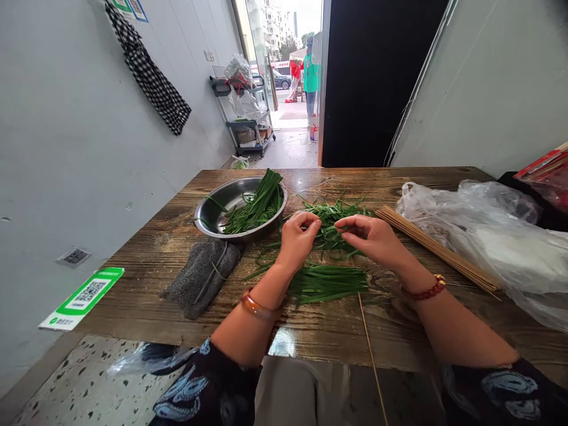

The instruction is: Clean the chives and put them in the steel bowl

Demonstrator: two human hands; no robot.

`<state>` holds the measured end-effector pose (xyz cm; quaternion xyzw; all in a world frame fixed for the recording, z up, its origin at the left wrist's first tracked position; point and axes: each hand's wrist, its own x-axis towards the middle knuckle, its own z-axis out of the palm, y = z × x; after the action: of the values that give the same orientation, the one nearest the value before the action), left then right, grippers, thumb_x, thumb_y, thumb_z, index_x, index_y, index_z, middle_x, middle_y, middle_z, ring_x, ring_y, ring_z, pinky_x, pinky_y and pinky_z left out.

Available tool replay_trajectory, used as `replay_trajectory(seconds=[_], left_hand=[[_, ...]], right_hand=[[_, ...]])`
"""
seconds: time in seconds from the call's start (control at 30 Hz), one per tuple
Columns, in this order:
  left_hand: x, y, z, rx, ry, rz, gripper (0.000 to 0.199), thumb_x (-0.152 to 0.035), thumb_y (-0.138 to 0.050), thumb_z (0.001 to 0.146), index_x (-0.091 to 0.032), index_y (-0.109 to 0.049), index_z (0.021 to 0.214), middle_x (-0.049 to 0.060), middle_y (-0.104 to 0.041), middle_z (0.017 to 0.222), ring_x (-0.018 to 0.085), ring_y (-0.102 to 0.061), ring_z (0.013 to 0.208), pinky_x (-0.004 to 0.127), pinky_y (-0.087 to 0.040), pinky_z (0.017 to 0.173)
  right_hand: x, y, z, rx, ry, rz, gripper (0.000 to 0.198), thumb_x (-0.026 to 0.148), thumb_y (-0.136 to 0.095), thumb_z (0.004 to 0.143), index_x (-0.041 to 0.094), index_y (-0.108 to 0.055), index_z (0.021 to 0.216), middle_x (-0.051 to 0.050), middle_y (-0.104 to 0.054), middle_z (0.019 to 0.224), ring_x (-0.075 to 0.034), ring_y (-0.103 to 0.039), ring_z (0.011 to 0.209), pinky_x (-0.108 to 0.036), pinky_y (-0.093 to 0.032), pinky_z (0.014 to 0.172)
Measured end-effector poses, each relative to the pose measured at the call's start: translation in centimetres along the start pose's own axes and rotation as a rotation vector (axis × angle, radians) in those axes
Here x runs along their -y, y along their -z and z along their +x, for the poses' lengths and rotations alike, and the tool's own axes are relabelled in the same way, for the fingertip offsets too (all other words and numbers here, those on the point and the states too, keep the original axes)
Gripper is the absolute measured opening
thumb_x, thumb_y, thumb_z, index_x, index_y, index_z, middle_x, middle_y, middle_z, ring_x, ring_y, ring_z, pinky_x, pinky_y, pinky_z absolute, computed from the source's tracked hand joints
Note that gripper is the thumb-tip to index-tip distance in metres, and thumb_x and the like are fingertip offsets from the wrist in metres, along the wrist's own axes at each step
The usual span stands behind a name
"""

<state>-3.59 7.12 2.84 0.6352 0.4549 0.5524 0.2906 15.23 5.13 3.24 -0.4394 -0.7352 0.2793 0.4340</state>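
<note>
Flat, ribbon-like green leaves (331, 284) lie aligned on the grained wood table (151, 290); just beyond, a looser leaf tangle (328, 235). I see the left hand (299, 236) with thumb and forefinger tips pressed together; I cannot tell what, if anything, they pinch. Right hand (370, 239): thumb and fingers curved, tips apart. Around: 1 thin skewer (366, 331), 1 round steel bowl (208, 211) holding more leaves, crumpled dark mesh (199, 278), 1 straight stick bundle (437, 249), crinkled translucent plastic (510, 248).
</note>
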Motion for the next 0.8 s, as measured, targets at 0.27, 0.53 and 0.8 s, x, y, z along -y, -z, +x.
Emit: replay_trajectory(seconds=[0.27, 0.53, 0.8], left_hand=[[-0.2, -0.6, -0.6, 0.12, 0.15, -0.163, 0.01, -0.026, -0.066, 0.074, -0.016, -0.064, 0.073, -0.001, -0.061, 0.064, 0.011, -0.055, 0.059, 0.022, -0.043, 0.056], [-0.9, -1.3, -1.4, 0.261, 0.329, -0.411, 0.024, -0.033, -0.071, 0.072, -0.014, -0.058, 0.079, 0.0, -0.066, 0.066, 0.011, -0.064, 0.055, 0.02, -0.048, 0.049], [-1.1, -1.4, -1.7, 0.293, 0.34, -0.486, 0.024, -0.032, -0.072, 0.074, -0.013, -0.057, 0.078, 0.002, -0.067, 0.067, 0.011, -0.064, 0.053, 0.02, -0.05, 0.048]], right_hand=[[1.3, -0.7, -0.3, -0.017, 0.08, 0.135, 0.017, 0.033, -0.063, 0.081, 0.023, -0.075, 0.085, -0.004, -0.071, 0.086, -0.017, -0.063, 0.078, -0.029, -0.048, 0.066], [0.0, -2.3, 0.0, -0.235, -0.056, 0.264, 0.02, 0.03, -0.068, 0.073, 0.021, -0.062, 0.09, -0.001, -0.065, 0.076, -0.015, -0.061, 0.069, -0.028, -0.049, 0.063], [-0.2, -2.4, 0.0, -0.241, -0.053, 0.26, 0.025, 0.026, -0.068, 0.073, 0.021, -0.057, 0.094, 0.001, -0.064, 0.074, -0.014, -0.062, 0.065, -0.027, -0.049, 0.061]])
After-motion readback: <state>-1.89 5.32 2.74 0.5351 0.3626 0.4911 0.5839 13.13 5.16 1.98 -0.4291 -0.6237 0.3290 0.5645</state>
